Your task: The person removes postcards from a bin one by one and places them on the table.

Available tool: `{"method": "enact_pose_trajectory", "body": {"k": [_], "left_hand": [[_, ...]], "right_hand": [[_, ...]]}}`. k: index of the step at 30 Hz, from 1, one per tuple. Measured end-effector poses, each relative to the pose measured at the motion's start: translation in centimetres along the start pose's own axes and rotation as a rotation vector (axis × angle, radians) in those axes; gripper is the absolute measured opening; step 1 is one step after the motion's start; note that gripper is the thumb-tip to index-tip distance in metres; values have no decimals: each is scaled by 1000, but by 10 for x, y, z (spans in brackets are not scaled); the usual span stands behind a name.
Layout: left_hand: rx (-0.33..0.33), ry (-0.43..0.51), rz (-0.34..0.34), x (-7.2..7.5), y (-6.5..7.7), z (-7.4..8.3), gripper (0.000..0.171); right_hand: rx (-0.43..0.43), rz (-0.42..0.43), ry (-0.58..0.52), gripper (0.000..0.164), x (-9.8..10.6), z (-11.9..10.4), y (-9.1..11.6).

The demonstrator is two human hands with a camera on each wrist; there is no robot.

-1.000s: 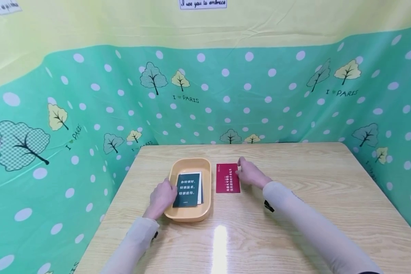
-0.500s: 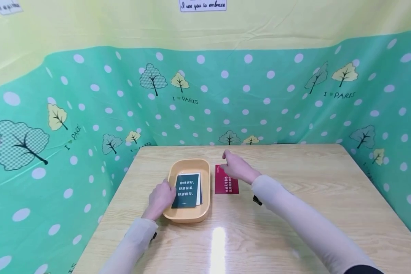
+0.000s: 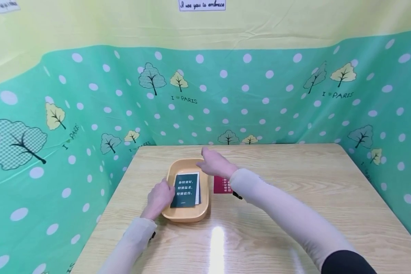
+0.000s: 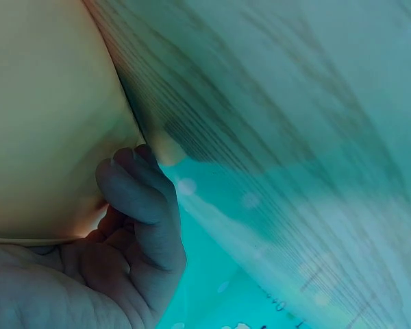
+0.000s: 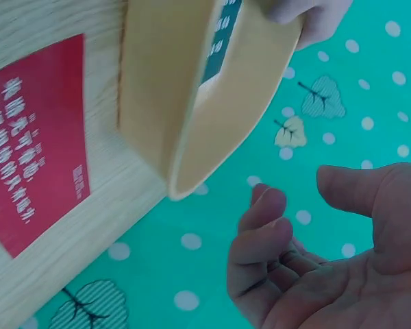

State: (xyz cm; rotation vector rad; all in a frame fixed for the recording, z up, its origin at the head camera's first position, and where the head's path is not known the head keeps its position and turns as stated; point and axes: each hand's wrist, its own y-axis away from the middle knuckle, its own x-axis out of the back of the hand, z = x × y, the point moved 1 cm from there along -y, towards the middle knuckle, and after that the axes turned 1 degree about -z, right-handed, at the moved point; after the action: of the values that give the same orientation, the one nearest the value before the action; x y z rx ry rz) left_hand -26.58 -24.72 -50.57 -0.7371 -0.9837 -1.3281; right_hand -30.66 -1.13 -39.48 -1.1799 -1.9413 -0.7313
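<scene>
The yellow tray (image 3: 186,213) sits on the bench, left of its middle, with twelve o'clock taken as the far edge. Inside, a dark green card (image 3: 183,190) printed with white characters lies face up, and a white card (image 3: 197,196) peeks out from under it at three o'clock. The left hand (image 3: 160,196) holds the tray's rim at nine o'clock, its fingers curled against the outer wall. At two o'clock the right hand (image 3: 217,163) hovers by the rim, apart from the tray in the right wrist view, thumb and fingers well spread with nothing between them. Just beside the tray at three o'clock, a red card (image 3: 220,185) lies flat, partly hidden by the right hand and forearm, its print running sideways. Pale sleeves (image 3: 277,205) come in from seven and four o'clock. The wood-grain bench (image 3: 287,163) meets a green, dotted cloth (image 3: 246,99) at twelve.
</scene>
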Motion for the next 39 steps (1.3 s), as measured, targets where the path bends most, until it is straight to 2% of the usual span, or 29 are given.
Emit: {"method": "enact_pose_trajectory", "body": {"k": [5, 10, 16, 22, 26, 31, 34, 39], "left_hand": [[9, 3, -2, -2, 0, 1, 27], [-3, 10, -14, -6, 0, 3, 29], [-6, 3, -7, -5, -1, 3, 27], [-5, 11, -5, -3, -1, 4, 28], [5, 9, -8, -2, -1, 3, 29], [-4, -2, 8, 0, -1, 3, 27], [4, 1, 10, 0, 0, 3, 27], [15, 1, 1, -1, 1, 2, 27]], "right_hand": [[-61, -45, 33, 79, -17, -10, -6], [-136, -73, 29, 80, -37, -14, -9], [-205, -67, -86, 77, -58, -17, -14], [-301, -75, -135, 91, -79, -20, -21], [-313, -68, -96, 91, -93, -26, -22], [-306, -30, 10, 87, -101, -30, -20], [-316, -43, 52, 90, -109, -28, -22], [-323, -74, 56, 96, -119, -26, -23]]}}
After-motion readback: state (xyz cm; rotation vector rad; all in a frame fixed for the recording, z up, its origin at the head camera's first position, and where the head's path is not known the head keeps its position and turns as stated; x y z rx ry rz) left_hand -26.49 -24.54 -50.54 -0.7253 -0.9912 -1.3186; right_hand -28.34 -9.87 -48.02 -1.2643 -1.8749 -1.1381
